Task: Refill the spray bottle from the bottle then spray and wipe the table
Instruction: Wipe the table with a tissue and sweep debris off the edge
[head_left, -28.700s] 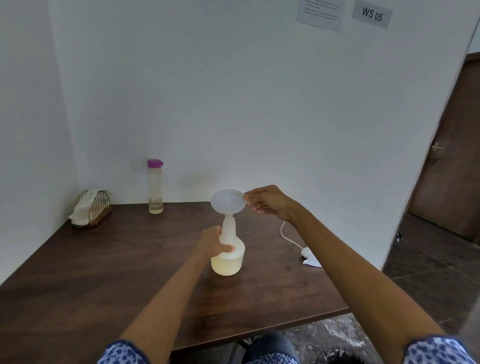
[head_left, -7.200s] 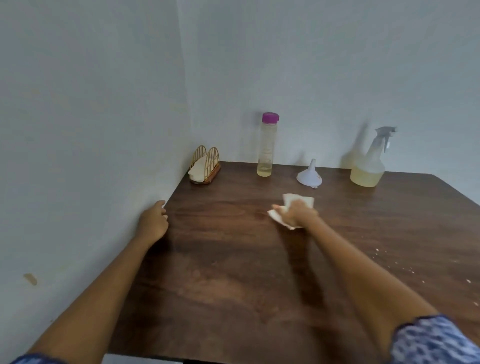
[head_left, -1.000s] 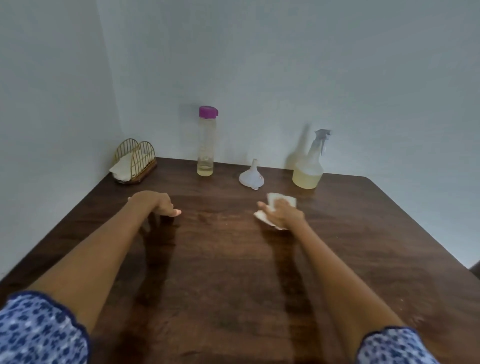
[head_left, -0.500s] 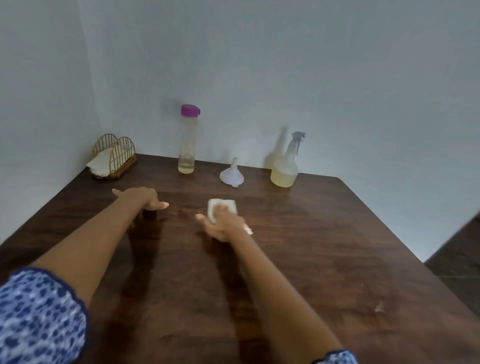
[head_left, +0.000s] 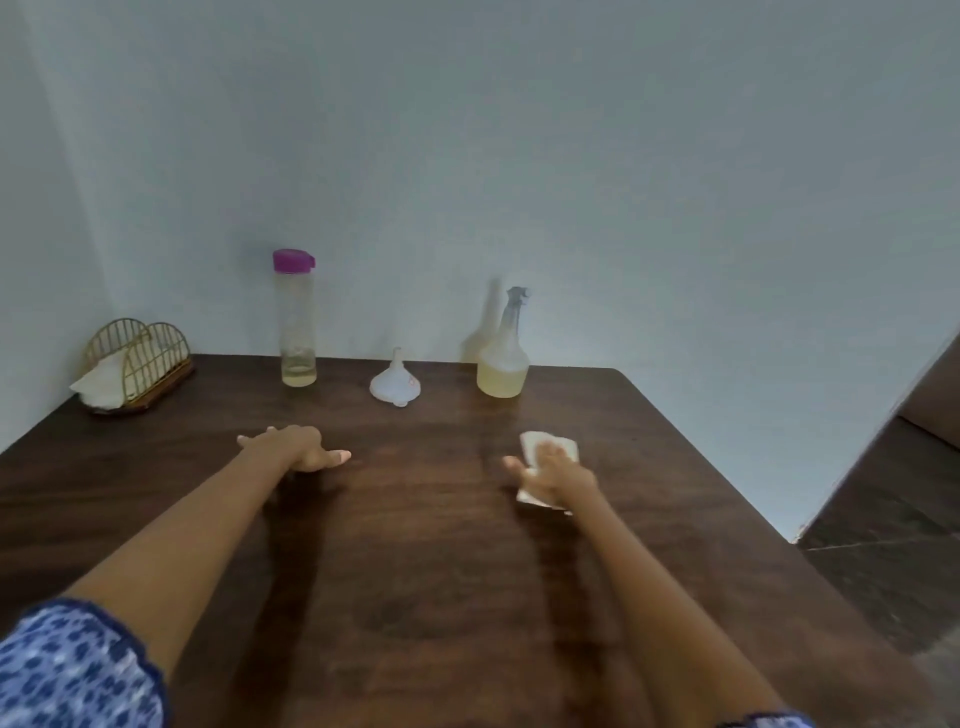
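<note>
The left hand (head_left: 296, 449) rests flat and empty on the table (head_left: 426, 571), likely bracing, with the bottle (head_left: 296, 322) and spray bottle (head_left: 503, 353) parked beyond it (clear of the wiping), while the right hand (head_left: 558, 475) presses the cloth (head_left: 550, 449) down with spread fingers.

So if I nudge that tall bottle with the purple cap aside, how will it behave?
The tall bottle is slim and stands upright on a small base, so a push up near the purple cap would probably tip it. Only a shallow yellowish layer shows at the bottom, so it is likely light and may skid on the table. Push low.
</note>
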